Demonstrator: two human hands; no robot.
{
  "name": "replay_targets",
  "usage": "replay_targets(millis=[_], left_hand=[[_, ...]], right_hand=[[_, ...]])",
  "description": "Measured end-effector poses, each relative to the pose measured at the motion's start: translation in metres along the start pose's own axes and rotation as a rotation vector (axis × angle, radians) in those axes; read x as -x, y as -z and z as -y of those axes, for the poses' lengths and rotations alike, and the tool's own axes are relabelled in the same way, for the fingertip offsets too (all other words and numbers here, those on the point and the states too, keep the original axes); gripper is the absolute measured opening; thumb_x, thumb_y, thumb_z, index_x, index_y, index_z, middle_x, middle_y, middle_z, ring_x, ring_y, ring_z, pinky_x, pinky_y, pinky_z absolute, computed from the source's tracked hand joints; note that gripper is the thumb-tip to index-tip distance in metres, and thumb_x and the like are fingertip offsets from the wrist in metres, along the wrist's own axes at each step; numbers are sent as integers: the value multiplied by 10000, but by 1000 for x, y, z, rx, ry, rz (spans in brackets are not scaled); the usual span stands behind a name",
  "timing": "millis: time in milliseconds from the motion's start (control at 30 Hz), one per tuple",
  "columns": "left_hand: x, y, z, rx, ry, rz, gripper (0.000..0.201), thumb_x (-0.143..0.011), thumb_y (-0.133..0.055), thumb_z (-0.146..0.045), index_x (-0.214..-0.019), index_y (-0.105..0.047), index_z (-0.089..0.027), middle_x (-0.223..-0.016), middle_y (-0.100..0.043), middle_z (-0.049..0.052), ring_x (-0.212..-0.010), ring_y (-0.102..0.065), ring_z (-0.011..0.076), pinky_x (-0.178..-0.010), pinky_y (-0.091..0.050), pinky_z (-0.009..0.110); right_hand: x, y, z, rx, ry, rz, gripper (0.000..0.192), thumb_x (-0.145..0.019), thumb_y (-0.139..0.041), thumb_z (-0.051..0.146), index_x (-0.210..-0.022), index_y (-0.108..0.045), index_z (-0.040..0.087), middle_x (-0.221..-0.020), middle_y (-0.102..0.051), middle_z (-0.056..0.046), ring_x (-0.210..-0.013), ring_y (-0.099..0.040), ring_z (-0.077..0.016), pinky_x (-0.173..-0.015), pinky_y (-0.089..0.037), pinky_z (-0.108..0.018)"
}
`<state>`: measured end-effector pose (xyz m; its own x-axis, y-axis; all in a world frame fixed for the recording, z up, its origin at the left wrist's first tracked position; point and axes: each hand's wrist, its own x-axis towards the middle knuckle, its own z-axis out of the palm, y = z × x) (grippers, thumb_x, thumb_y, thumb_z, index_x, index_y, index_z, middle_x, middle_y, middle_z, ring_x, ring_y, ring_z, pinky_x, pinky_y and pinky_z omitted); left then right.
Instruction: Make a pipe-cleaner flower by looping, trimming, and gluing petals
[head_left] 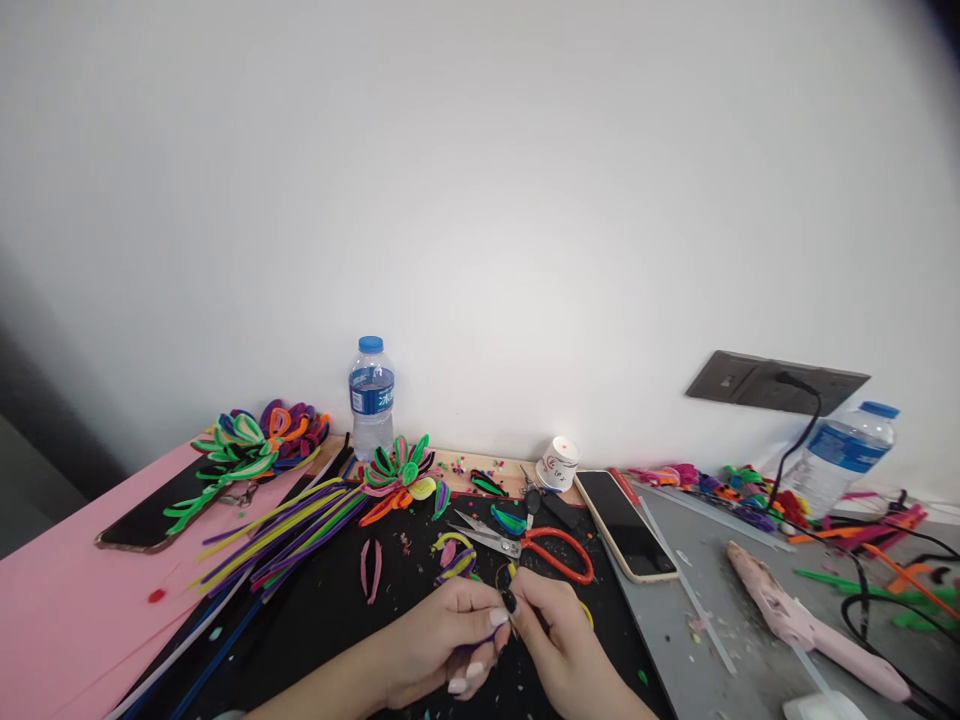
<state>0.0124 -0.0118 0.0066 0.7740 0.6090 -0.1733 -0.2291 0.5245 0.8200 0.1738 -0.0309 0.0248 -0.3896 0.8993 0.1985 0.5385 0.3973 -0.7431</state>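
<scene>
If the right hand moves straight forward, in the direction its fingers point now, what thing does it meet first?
Probably the scissors, lying just beyond the right hand on the black mat; depth is hard to judge.

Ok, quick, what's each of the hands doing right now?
Left hand: closed, pinching a purple pipe cleaner.
Right hand: fingertips closed on the same piece.

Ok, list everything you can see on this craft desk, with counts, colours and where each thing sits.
water bottle: one, clear, blue cap, at the wall
second bottle: one, far right
pipe cleaner bundle: many, purple and yellow, left of centre
finished flowers: two clusters, multicoloured, back left
scissors: one, orange handles, centre
phone: one, dark screen, right of scissors
glue gun: one, pink, right
tape roll: one, white, at the wall
left hand: grip pinching a small purple piece
right hand: fingertips meeting the left's
</scene>
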Motion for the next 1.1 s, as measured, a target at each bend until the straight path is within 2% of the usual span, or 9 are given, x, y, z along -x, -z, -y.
replay_targets(millis=[133,233,300,400,533,633,767,967,1100], left_hand=[[6,-3,-5,248,144,185,201,-751,-583,-301,-672,-506,-132,-355,-335,-100,-272,-171,20,-313,-159,157],[5,-1,-3,148,106,175,235,-772,-544,-343,-660,-489,-144,-360,-335,-95,-271,-191,34,-316,-199,168],[3,1,-1,-90,-4,39,280,-804,-474,-400,-665,-474,-157,-387,-374,-77,-284,-258,51,-335,-243,181],[1,3,0,-676,-217,-164,319,-864,-355,-344,-617,-449,-166,-457,-410,-44,-385,-369,78,-435,-300,200],[3,7,-1,-1308,-426,-220,243,-847,-342,-159,-637,-462,-175,-621,-488,1,-590,-432,122,-570,-292,231],[5,7,-1,-1428,-428,-245,208,-830,-347,-125,-680,-480,-182,-664,-507,10,-604,-432,130,-561,-278,236],[4,3,-2,-1183,-378,-237,309,-868,-311,-204,-587,-436,-171,-563,-467,-13,-544,-446,105,-562,-325,215],[-4,-1,1,-365,-98,-121,343,-800,-446,-449,-640,-481,-148,-438,-440,-54,-324,-348,56,-349,-276,175],[-1,-4,1,73,5,11,266,-753,-566,-379,-669,-506,-135,-405,-418,-72,-292,-273,29,-334,-233,163]], right_hand=[[5,5,6,15,181,5,254,-878,-326,211,-637,-401,189,-621,-406,13,-576,-377,-116,-544,-300,-226],[2,6,6,-17,206,23,257,-876,-326,219,-634,-410,188,-632,-426,7,-586,-389,-119,-551,-304,-228],[-2,4,1,-61,80,25,270,-877,-339,255,-627,-413,185,-615,-424,16,-573,-383,-113,-543,-301,-225],[-9,-4,-9,-210,-176,9,297,-858,-372,337,-603,-386,186,-558,-363,45,-517,-335,-94,-472,-267,-205],[-12,-15,-17,-469,-459,58,308,-829,-374,378,-581,-321,205,-460,-286,89,-383,-213,-60,-379,-168,-192],[-11,-16,-15,-495,-487,68,297,-823,-380,355,-577,-305,208,-456,-275,95,-371,-184,-55,-369,-153,-190],[-9,-11,-8,-279,-261,-20,289,-845,-369,326,-590,-351,193,-536,-332,59,-483,-308,-82,-454,-253,-199],[-2,-4,-3,54,-40,-67,239,-870,-322,229,-635,-354,195,-590,-378,32,-548,-361,-112,-520,-283,-224],[2,1,0,132,174,-68,212,-858,-301,160,-655,-346,199,-623,-398,13,-565,-380,-121,-522,-292,-230]])
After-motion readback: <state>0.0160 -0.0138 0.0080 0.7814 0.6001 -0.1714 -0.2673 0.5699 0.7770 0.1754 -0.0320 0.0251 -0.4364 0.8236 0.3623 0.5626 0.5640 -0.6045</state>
